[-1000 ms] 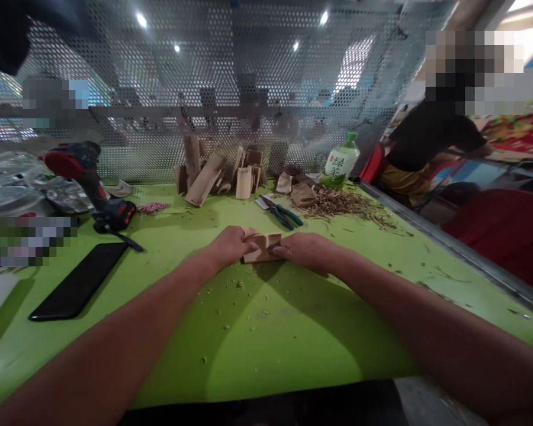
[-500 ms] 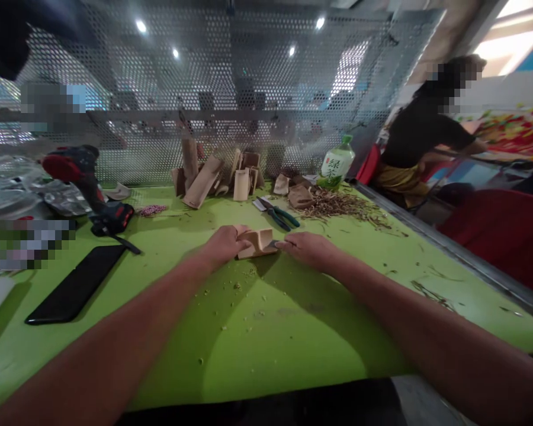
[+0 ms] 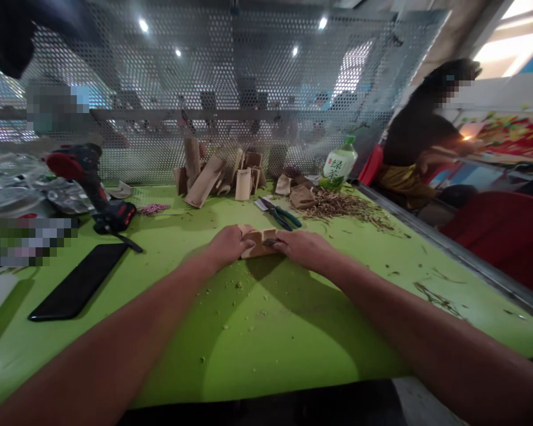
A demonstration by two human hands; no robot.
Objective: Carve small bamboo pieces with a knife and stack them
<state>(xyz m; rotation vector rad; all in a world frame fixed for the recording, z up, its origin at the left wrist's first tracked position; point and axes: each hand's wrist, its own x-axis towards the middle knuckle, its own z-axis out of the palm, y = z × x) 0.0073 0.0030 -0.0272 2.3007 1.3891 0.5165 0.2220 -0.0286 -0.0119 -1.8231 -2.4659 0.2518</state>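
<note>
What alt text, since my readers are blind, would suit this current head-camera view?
A person's left hand grips a curved, tan, wood-like piece at a bright green tabletop, while the right hand holds a small, dark grey object near it. Beyond lie green-handled metal pliers; at left, a red-and-black power drill and a flat, black, rectangular object.

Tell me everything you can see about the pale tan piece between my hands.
The tan piece looks like wood or bamboo, with a curved face and a raised part toward the right. It is low over the green table; whether it rests there is unclear. The left hand grips its left end, partly hiding it; the right hand holds a small dark tool at its right.
</note>
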